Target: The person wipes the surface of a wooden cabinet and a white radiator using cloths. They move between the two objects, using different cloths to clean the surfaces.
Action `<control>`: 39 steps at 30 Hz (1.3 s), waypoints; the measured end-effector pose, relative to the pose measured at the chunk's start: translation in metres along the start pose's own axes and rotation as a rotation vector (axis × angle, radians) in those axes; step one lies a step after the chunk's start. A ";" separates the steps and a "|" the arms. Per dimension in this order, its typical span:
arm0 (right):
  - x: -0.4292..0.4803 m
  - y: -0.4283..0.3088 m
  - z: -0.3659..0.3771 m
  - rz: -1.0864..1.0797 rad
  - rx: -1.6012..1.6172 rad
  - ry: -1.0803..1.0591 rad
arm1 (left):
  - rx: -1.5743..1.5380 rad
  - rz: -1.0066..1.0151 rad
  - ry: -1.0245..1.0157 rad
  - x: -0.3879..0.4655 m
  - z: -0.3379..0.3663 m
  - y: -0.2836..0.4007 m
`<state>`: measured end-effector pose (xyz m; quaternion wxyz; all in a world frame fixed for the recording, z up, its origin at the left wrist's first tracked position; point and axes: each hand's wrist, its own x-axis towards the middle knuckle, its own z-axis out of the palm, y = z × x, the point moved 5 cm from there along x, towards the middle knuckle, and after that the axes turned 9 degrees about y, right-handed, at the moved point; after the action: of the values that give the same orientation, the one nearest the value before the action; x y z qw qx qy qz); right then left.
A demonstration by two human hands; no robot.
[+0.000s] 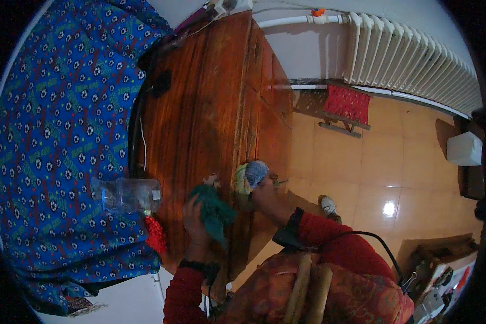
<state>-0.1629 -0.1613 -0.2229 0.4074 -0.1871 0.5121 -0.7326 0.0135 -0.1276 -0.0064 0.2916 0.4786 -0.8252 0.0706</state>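
A dark green cloth (218, 212) lies bunched on the top of a brown wooden cabinet (198, 113). My left hand (193, 220) rests over its left side, fingers curled on the fabric. Just behind the cloth is a small pale piece (211, 180), too blurred to name. At the cabinet's right edge, my right hand (264, 197) grips a rounded blue-grey bundle (256, 173), possibly cloth. A yellow-green part (242, 178) shows beside that bundle. The fingers of this hand are partly hidden.
A clear plastic bottle (131, 196) and a red fuzzy item (156, 235) lie left, by a blue football-print cloth (65, 141). A red woven folding stool (348, 103) stands near the white radiator (401, 52). A white box (464, 148) is far right.
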 end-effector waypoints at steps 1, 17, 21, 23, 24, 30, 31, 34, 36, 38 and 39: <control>0.004 0.000 0.002 -0.009 -0.079 0.000 | 0.025 0.003 -0.028 -0.003 0.003 -0.009; 0.196 -0.061 0.025 0.153 -0.152 0.139 | 0.019 -0.095 -0.129 -0.011 -0.006 -0.009; 0.247 -0.053 0.030 -0.003 -0.228 0.193 | 0.074 -0.063 -0.132 -0.017 -0.002 -0.022; 0.219 -0.045 0.026 -0.015 -0.335 0.165 | 0.134 -0.012 -0.118 -0.016 0.001 -0.021; 0.197 -0.041 0.020 0.047 -0.371 0.116 | 0.163 0.018 -0.109 -0.015 0.001 -0.019; 0.040 -0.045 -0.002 0.004 -0.400 0.060 | 0.060 0.119 0.003 0.000 -0.006 -0.003; 0.009 -0.045 -0.007 -0.041 -0.379 0.039 | 0.051 0.174 0.002 -0.003 -0.008 -0.002; -0.078 -0.043 -0.025 -0.153 -0.265 -0.016 | -0.140 -0.008 -0.113 -0.039 -0.024 -0.017; -0.132 -0.039 -0.034 -0.086 -0.136 -0.034 | -0.286 -0.206 -0.286 -0.089 -0.050 -0.031; -0.193 -0.030 -0.054 0.282 0.037 -0.050 | 0.061 0.098 -0.140 -0.146 -0.105 -0.026; -0.226 -0.033 -0.057 0.333 0.100 -0.043 | 0.103 0.102 -0.187 -0.170 -0.120 -0.028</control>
<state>-0.0808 0.0554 -0.1842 0.5428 -0.0948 0.4899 -0.6755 0.1502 0.0325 -0.0059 0.1841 0.4550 -0.8673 0.0827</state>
